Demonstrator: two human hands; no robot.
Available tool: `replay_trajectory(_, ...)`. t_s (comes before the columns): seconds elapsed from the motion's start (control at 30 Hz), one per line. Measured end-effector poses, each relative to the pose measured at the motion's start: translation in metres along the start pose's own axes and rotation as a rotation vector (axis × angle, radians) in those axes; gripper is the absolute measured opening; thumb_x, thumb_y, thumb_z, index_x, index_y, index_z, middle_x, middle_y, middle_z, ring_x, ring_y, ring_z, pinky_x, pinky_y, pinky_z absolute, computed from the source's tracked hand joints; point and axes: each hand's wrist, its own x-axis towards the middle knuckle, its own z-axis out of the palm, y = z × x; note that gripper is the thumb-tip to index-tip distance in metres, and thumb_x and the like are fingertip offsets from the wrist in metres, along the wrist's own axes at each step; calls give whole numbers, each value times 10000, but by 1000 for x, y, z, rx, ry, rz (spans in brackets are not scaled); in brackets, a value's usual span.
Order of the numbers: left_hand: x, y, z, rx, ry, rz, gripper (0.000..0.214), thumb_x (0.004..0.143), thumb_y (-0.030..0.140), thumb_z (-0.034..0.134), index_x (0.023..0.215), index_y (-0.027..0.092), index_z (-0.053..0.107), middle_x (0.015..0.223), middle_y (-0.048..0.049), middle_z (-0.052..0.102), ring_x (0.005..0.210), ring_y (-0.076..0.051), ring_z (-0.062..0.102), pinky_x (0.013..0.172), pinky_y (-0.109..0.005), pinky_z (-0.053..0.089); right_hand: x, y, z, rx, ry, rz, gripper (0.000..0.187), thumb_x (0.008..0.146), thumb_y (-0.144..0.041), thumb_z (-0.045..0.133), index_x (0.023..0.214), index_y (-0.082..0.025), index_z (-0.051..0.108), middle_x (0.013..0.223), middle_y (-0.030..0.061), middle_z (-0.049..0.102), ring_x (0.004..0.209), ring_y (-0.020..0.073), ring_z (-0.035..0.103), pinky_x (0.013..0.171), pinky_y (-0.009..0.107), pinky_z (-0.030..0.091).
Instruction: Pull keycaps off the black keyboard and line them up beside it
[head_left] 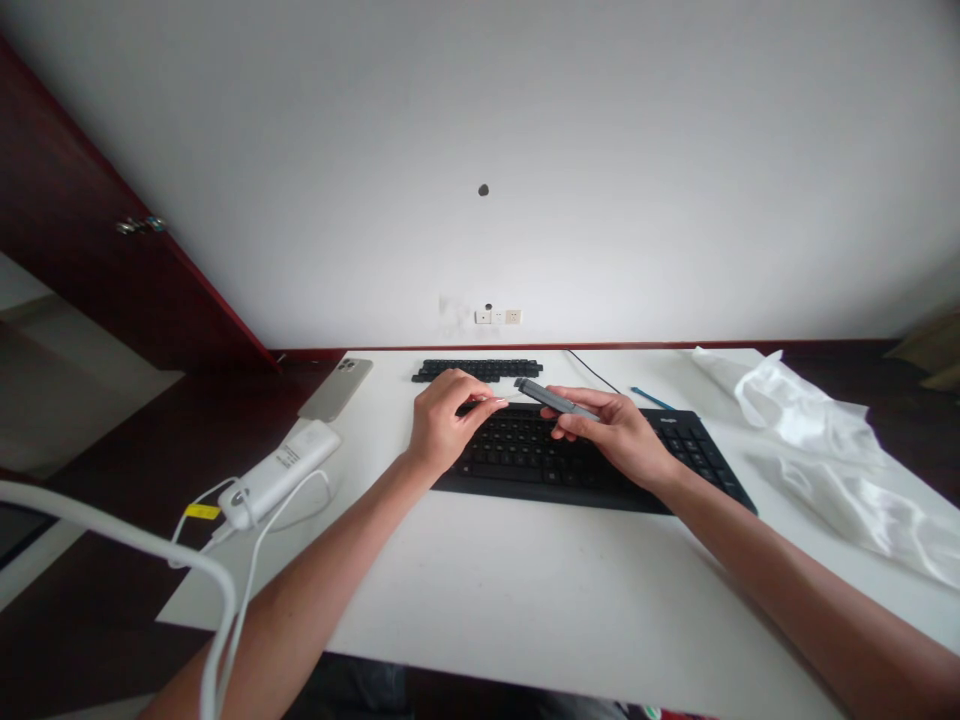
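My right hand (611, 425) grips a grey pen-shaped tool (551, 395), its blunt dark end pointing up and left above the keyboard. My left hand (454, 415) is closed in a pinch, thumb against forefinger, just left of the tool's end; whatever it pinches is too small to tell. Below both hands lies a black keyboard (517, 480), its number pad on the right, partly covered by my hands. Behind it, rows of loose black keycaps (480, 368) lie close together on the white table (480, 580).
A phone (336, 388) lies face down at the back left, near a white power strip (285, 470) with white cables. To the right are a thin blue stick (651, 398) and crumpled white plastic (802, 410). A wall with sockets (498, 317) stands behind the table.
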Motion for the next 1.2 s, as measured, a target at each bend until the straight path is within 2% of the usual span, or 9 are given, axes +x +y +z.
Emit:
replay_trajectory(0.13,1,-5,-2,-14,-46,-6,112,907,272,790,966,215,713,867,-21,727,764,-138,656,704,-276,558,0,-3,-5,-36,9,11,501,818,-429,868,1261,-213,779,967,94,811,722,179,682,734,368,582)
replay_trajectory(0.33,3,-4,-3,-27,-78,-29,91,934,278,759,902,204,717,829,-22,720,757,-138,654,674,-268,551,0,-6,-6,-54,-22,28,478,792,-447,885,1200,-211,809,960,94,809,697,174,674,753,387,604)
replay_trajectory(0.77,3,-4,-2,-36,-149,-78,89,947,254,740,913,198,680,872,-21,695,789,-133,630,683,-261,522,0,-18,-4,-41,-82,55,492,708,-452,936,1110,-186,838,895,107,816,718,206,722,709,390,627)
replay_trajectory(1.0,4,-6,-3,-34,-189,-71,89,956,265,728,929,201,673,890,-31,700,829,-148,641,704,-275,522,1,-11,-7,-76,-103,27,462,765,-438,901,1143,-185,818,911,97,809,701,186,695,722,385,606)
replay_trajectory(1.2,3,-7,-1,-33,-181,-110,107,955,271,729,900,198,674,859,-18,693,763,-133,617,676,-267,511,1,-7,-7,-83,-85,39,501,795,-473,871,1185,-168,796,907,97,800,688,176,671,737,391,586)
